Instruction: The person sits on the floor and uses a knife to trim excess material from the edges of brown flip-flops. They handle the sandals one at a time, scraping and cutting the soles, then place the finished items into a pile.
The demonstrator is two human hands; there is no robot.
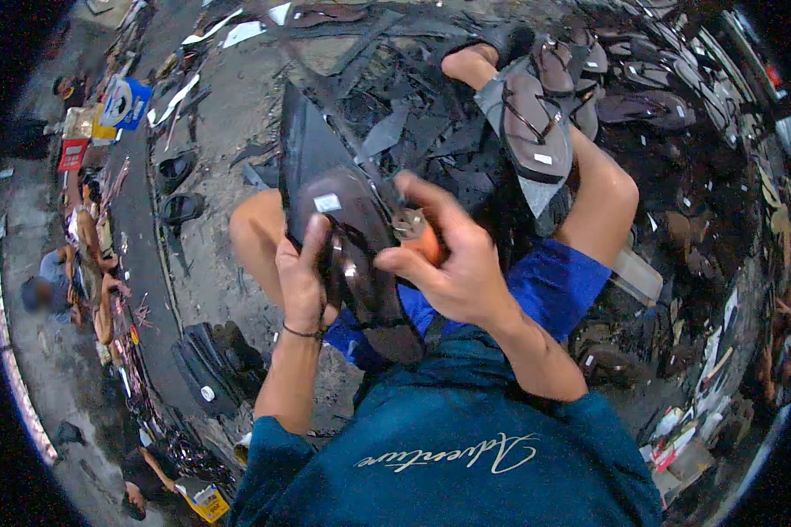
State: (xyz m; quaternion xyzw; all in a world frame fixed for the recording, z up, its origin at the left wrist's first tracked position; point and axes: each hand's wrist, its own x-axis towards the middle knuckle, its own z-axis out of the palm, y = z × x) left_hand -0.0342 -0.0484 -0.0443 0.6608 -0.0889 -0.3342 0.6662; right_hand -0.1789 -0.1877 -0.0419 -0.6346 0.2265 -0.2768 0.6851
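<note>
A dark brown flip-flop (312,195) with a shiny strap and a small white label is held up over my lap. It sits on a larger dark rubber sheet (304,145) that sticks out past its toe end. My left hand (303,277) is closed around the flip-flop's side, thumb on top near the strap. In my right hand (457,263) I grip a knife by its orange handle (424,241). Its long thin blade (359,154) runs along the sheet's right edge; whether it touches cannot be made out.
Another flip-flop (525,119) on a grey sheet rests across my right leg. Black rubber scraps (413,132) cover the ground between my legs. Many flip-flops (646,110) lie piled at the right. Dark soles (211,364) and black sandals (180,208) lie left, with people beyond.
</note>
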